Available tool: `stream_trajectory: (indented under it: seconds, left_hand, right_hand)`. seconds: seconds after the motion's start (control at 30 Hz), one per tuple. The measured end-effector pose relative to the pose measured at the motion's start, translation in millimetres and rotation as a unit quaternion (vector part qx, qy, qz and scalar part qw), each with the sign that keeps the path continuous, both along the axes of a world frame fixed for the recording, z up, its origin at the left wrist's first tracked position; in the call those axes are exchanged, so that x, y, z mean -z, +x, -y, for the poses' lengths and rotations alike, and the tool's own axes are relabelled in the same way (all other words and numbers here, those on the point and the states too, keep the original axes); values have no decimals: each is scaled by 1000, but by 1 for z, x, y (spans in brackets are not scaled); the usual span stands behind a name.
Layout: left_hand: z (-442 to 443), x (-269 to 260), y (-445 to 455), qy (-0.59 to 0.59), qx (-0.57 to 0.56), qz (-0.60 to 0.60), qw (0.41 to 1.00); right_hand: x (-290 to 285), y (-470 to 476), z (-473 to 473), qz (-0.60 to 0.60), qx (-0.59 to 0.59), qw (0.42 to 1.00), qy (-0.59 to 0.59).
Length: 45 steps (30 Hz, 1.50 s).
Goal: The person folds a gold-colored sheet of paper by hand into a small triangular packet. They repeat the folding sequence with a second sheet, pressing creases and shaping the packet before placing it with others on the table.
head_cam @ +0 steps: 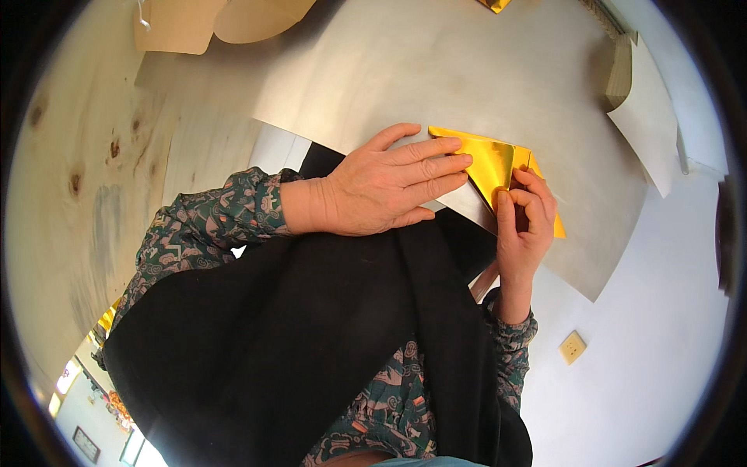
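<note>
A sheet of shiny gold foil paper (493,160), folded with slanting edges, lies at the near edge of a metal-looking tabletop. My left hand (385,181) rests palm down from the left, its middle fingertips pressed on the paper's left part and its thumb below, off the paper. At the right, my right hand (528,213) pinches the paper's near fold between thumb and fingers. Part of the foil shows beyond that hand, to its lower right. The curled fingers hide some of the folds.
Tan card pieces (175,26) lie at the upper left, and another gold piece (496,4) shows at the top edge. A paper stack (620,76) with a curled white sheet stands at the right. Wooden board (93,163) is at the left; a wall socket (572,348) is lower right.
</note>
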<state>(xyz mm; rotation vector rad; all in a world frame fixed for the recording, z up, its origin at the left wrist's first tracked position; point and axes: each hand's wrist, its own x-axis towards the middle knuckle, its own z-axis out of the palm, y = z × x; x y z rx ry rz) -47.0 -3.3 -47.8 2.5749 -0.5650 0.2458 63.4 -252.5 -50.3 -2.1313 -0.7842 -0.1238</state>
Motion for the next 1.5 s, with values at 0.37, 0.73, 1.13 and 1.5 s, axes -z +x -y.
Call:
stream_trajectory:
  seconds: [0.37, 0.73, 1.13, 1.5]
  left_hand:
    - [1, -1, 4, -1, 1, -37, 999]
    - [-6, 1, 2, 13, 39, -34, 999]
    - [-3, -1, 1, 13, 19, -56, 998]
    - [-1, -8, 4, 7, 14, -92, 996]
  right_hand:
    - [-2, -1, -2, 4, 13, 1000, -14]
    - [-4, -1, -2, 2, 25, 999, -24]
    - [-4, -1, -2, 6, 30, 999, -26]
    - [-7, 0, -2, 8, 39, 999, -19]
